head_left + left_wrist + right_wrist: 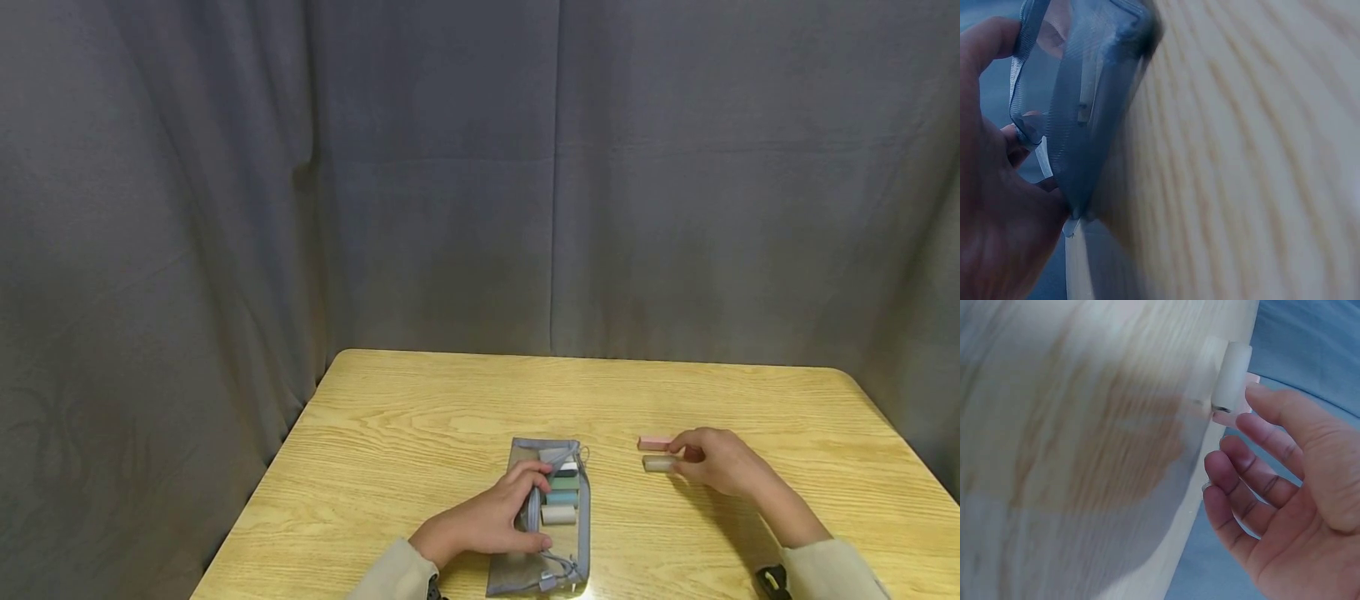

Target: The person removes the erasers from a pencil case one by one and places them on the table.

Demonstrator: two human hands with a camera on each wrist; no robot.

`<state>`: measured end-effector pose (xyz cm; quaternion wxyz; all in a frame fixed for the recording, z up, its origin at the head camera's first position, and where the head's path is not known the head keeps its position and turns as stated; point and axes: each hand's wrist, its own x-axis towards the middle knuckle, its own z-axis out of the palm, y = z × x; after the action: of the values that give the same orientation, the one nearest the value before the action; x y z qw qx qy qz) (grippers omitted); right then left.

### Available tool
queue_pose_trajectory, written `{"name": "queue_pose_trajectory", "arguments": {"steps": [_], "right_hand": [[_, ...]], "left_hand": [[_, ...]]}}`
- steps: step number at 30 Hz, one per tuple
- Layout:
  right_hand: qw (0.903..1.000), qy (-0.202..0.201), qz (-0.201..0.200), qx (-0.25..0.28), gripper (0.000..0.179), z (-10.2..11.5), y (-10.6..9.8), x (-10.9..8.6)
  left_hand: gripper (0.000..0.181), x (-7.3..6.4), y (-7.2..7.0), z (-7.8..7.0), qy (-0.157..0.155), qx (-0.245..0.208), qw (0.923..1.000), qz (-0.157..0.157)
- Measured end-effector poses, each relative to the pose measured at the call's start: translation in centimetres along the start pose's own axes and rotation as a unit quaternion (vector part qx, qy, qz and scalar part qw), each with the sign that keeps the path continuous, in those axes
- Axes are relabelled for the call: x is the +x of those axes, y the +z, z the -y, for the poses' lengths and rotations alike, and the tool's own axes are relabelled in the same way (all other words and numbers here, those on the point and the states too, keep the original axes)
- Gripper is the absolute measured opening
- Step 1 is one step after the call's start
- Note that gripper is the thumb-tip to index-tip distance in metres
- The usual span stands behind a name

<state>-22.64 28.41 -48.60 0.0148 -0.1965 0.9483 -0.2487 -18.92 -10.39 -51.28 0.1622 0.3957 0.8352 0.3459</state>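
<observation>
In the head view a grey see-through mesh pouch (502, 575) with a zip lies on the table. My left hand (495, 517) grips its open zipped edge, fingers over the far part and thumb at the near part. Inside lie several short pieces, among them a green one (564, 482), a blue one (561, 497) and a pale cylinder (558, 515). To the right, a pink block (653, 443) lies beyond a beige cylinder (657, 463). My right hand (723, 462) is at their right ends, thumb and fingers apart; in the right wrist view the thumb tip is beside the pale cylinder (1233, 375).
The wood-grain table (420, 400) has rounded far corners. Dark grey curtains (450, 208) hang behind it and along its left side. Thin cords (562, 562) and a small tag (547, 581) lie at the pouch's near end.
</observation>
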Motion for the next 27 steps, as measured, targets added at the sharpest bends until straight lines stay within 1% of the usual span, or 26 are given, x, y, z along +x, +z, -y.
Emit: {"name": "queue_pose_trajectory", "arguments": {"steps": [3,9,14,22,27], "right_hand": [[1.0,0.003,-0.005,-0.004,0.02,0.4,-0.2,-0.1],[0.9996,-0.012,-0.023,-0.01,0.018,1.5,-0.5,-0.2],[0.999,-0.016,-0.035,-0.021,0.019,2.8,-0.7,-0.2],[0.9981,-0.033,-0.052,-0.001,0.021,4.7,-0.5,-0.2],[0.9977,-0.043,-0.052,0.003,0.018,5.5,-0.1,-0.1]], "left_hand": [[0.053,-0.1,-0.1,-0.1,-0.001,-0.004,1.0,0.001],[0.052,-0.1,-0.1,-0.2,-0.007,-0.005,1.0,0.001],[0.051,0.0,-0.1,-0.2,-0.01,-0.01,0.9999,0.002],[0.051,-0.1,0.0,-0.1,-0.013,-0.016,0.9998,0.004],[0.051,0.0,0.0,-0.1,-0.013,-0.016,0.9998,0.003]]}}
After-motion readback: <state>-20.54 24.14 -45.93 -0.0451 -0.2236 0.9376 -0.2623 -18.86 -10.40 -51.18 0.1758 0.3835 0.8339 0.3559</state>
